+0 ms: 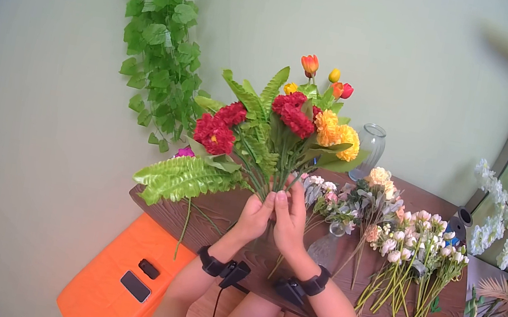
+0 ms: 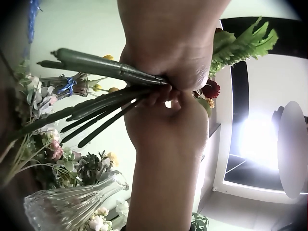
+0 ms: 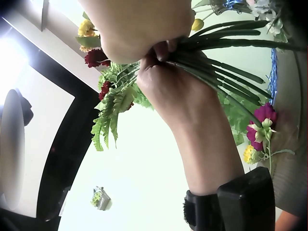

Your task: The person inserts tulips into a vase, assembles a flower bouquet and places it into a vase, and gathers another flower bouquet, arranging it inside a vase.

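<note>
Both hands meet around the stems of one bouquet, held upright above the table. The left hand (image 1: 254,216) and the right hand (image 1: 289,221) grip it from either side, thumbs side by side. The bouquet has red flowers (image 1: 214,134), yellow flowers (image 1: 346,140) and green fern leaves (image 1: 186,179). In the left wrist view several cut stems (image 2: 96,65) stick out below the hands. Green stems (image 3: 231,77) fan out past the hands in the right wrist view. The fingertips are partly hidden behind the stems and palms.
On the brown table (image 1: 212,208) are a glass vase (image 1: 325,244), a taller glass jar (image 1: 369,152) and white flowers (image 1: 419,236). Tulips (image 1: 309,66) stand behind the bouquet. Two phone-like objects (image 1: 135,286) lie on an orange surface (image 1: 108,268). Ivy (image 1: 161,29) hangs at left.
</note>
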A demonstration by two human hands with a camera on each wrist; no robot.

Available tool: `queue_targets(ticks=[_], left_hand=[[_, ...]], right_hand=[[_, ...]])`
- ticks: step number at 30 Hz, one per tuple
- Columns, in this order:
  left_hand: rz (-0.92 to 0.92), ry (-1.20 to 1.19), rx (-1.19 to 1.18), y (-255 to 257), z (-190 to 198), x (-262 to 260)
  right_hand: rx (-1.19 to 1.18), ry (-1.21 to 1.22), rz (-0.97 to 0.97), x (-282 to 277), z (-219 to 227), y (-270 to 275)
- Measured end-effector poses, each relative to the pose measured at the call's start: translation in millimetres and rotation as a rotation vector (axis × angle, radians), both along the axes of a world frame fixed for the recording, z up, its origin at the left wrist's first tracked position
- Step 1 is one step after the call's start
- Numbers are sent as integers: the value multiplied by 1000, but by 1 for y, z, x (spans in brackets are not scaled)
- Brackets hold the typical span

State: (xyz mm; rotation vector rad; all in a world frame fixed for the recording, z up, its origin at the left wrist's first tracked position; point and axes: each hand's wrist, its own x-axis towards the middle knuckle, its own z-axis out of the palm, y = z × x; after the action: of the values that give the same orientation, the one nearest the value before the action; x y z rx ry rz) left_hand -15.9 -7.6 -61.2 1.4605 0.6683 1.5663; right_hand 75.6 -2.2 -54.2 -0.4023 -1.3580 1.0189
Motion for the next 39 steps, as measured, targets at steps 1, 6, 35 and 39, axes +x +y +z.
queue_targets(ticks=[1,6,35,39], left_hand=[[1,-1,-1,0,1,1],[-169,-139,89,14,3,-5],[-126,512,-103,24,35,-96],[477,985,-347,59,-19,-180]], right_hand=[[-47,-19,61,2,1,-1],[-11,-184,198,11,0,9],[-171,-166,55,7,-25,7],[-180,-90,35,11,-37,20]])
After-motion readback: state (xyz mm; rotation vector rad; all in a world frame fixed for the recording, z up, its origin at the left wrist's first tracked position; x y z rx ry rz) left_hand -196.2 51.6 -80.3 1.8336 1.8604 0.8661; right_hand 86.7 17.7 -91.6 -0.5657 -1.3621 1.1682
